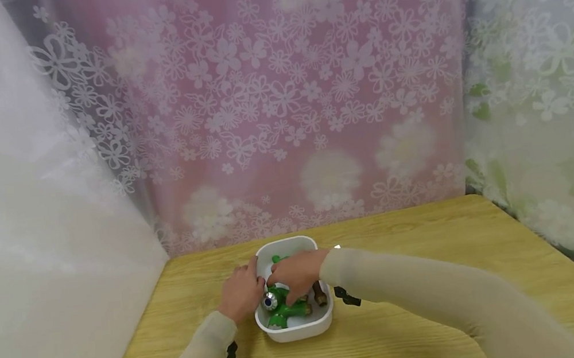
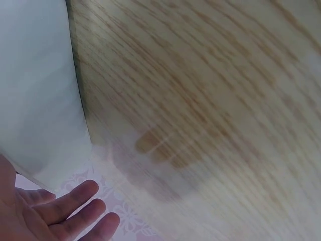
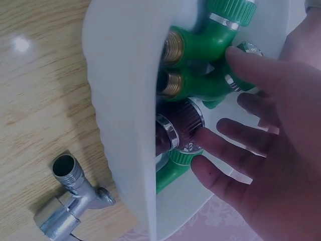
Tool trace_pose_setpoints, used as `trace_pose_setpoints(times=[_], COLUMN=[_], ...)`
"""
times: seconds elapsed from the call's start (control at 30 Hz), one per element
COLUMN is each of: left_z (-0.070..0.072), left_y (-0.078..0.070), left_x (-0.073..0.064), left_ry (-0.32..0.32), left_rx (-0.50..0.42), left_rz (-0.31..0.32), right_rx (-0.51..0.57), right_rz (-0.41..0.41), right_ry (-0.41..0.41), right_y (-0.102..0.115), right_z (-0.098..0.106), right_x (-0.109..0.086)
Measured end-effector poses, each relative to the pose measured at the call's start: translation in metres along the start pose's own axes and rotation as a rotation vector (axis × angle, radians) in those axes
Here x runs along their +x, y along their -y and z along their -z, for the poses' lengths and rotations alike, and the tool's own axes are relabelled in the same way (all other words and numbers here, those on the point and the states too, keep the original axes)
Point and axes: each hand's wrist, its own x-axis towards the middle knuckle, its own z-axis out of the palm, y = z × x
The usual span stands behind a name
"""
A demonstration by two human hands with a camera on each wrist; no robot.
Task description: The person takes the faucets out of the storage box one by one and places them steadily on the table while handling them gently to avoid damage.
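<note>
Your right hand (image 1: 298, 273) reaches into the white basin (image 1: 302, 333), its fingers spread and slightly bent, pinching nothing. The likeliest trouble is a snag: the valves lie so close that lifting one could drag or knock its neighbour. Your left hand (image 1: 241, 294) rests at the basin's left rim, some fingers loosely extended outside; you cannot tell here whether the thumb pinches the rim. If that hold is slack, a hard tug could slide the basin across the wooden table (image 1: 416, 227).

Inside, the nearest green angle valve (image 3: 215, 40) and a second green angle valve (image 3: 198, 84) lie alongside each other, brass threads pointing right. A brown angle valve (image 3: 188, 120) lies farther over, beside a far green valve (image 3: 173, 173). Outside, right of the basin, sits a chrome angle valve (image 3: 75, 201), which your forearm could bump.
</note>
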Motion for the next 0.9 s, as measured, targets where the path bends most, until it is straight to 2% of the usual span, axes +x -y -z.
trace_pose_setpoints(times=[0.33, 0.53, 0.9], left_z=[0.006, 0.006, 0.004], left_y=[-0.002, -0.003, -0.001], left_x=[-0.003, -0.002, -0.001], left_ry=[0.015, 0.013, 0.011], left_rx=[0.015, 0.006, -0.001], left_rz=[-0.006, -0.002, -0.007], right_rx=[0.027, 0.056, 0.111], right_rz=[0.052, 0.048, 0.082], right_ry=[0.032, 0.054, 0.059], right_y=[0.004, 0.007, 0.006], right_z=[0.000, 0.002, 0.001], right_x=[0.012, 0.015, 0.014])
